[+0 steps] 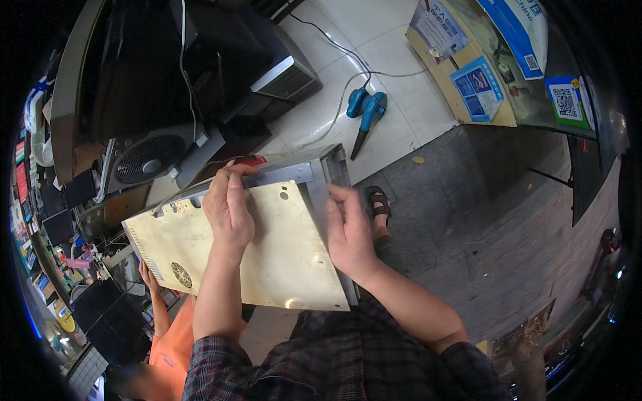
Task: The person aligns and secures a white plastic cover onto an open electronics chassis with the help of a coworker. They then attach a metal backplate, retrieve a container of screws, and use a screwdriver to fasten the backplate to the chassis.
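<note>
A flat metal case panel [281,254], pale gold with vent holes and grey steel edges, rests tilted on my lap. My left hand [229,208] lies over its upper edge, fingers curled around the rim near a red part [253,161]. My right hand [348,230] grips the grey right side rail [326,184] of the same case, thumb on the rail.
A blue handheld blower [366,110] with its cord lies on the white tiled floor ahead. A dark computer tower [274,67] and a fan unit [150,159] stand at upper left. A person in an orange shirt [175,344] crouches at lower left. Cardboard boxes [461,63] sit at upper right.
</note>
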A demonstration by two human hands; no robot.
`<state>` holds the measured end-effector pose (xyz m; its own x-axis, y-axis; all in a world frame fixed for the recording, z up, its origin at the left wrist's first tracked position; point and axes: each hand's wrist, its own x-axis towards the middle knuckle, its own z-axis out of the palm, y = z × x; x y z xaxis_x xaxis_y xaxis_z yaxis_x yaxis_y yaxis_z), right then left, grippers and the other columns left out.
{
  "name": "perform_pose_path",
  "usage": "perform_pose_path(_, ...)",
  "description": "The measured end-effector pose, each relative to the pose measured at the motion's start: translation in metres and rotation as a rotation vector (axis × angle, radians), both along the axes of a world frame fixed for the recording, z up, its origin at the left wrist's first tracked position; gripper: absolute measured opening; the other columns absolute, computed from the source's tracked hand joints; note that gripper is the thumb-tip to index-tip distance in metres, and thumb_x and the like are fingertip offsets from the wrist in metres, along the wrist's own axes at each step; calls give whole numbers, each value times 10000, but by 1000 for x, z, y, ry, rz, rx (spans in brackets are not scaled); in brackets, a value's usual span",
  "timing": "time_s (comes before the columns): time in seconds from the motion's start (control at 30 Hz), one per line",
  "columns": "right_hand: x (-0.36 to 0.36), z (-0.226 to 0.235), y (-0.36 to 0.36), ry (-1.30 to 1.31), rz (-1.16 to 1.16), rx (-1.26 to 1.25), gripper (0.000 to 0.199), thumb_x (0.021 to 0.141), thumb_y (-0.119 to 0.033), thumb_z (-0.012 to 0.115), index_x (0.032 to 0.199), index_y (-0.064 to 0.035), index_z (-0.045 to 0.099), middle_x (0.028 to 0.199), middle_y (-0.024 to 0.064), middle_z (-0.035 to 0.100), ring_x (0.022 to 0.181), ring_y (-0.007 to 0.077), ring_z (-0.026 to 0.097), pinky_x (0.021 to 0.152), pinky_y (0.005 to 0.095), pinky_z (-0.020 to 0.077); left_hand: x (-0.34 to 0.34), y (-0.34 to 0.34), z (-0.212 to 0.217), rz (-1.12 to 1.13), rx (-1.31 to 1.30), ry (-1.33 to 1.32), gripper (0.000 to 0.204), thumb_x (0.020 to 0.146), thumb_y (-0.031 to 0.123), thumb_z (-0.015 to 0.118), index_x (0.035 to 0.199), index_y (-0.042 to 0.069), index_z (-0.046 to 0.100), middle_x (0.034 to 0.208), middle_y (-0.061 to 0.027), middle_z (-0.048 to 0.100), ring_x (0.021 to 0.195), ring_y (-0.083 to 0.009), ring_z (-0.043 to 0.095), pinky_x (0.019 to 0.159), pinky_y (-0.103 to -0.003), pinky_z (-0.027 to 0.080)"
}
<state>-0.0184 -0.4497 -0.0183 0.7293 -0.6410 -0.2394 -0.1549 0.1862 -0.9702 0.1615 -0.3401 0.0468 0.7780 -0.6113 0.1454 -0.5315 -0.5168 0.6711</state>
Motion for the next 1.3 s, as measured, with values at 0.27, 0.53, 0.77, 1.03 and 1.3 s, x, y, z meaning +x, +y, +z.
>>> perform_pose_path(0.27,1,3,-3,45,32,-32,253,1085,-97,561,1314,11,568,1121,218,667,991,330,688,875,406,539,2,5,-2,-28,86,-28,115,1020,36,583,914,-10,591,993,-136,718,846,-217,602,896,-366,480)
perform_pose_path(0.53,-3,2,-8,38,69,134,298,1107,-156,567,1351,15,556,1093,93,651,955,149,610,875,315,518,2,-9,-1,-26,182,-10,117,959,95,678,899,12,621,850,-139,679,818,-347,638,842,-449,516)
perform_pose_path(0.77,-2,8,-5,48,63,146,320,1123,-171,539,1378,22,525,1188,84,642,1015,115,582,925,291,497,0,-5,-22,14,189,-51,184,956,144,746,886,18,632,809,-148,680,761,-342,642,706,-429,517)
perform_pose_path(1.03,0,-1,-4,37,62,78,325,1102,-178,593,1349,21,520,1145,102,678,963,115,622,877,299,529,5,-5,-21,-56,239,-156,235,997,153,718,900,5,564,805,-180,661,740,-377,656,659,-456,509)
perform_pose_path(1.3,11,8,-6,7,27,193,230,1096,-166,614,1230,5,541,1046,54,655,882,73,592,812,260,515,7,-3,-26,-73,129,-183,228,990,198,715,918,11,606,840,-162,657,767,-375,661,704,-463,532)
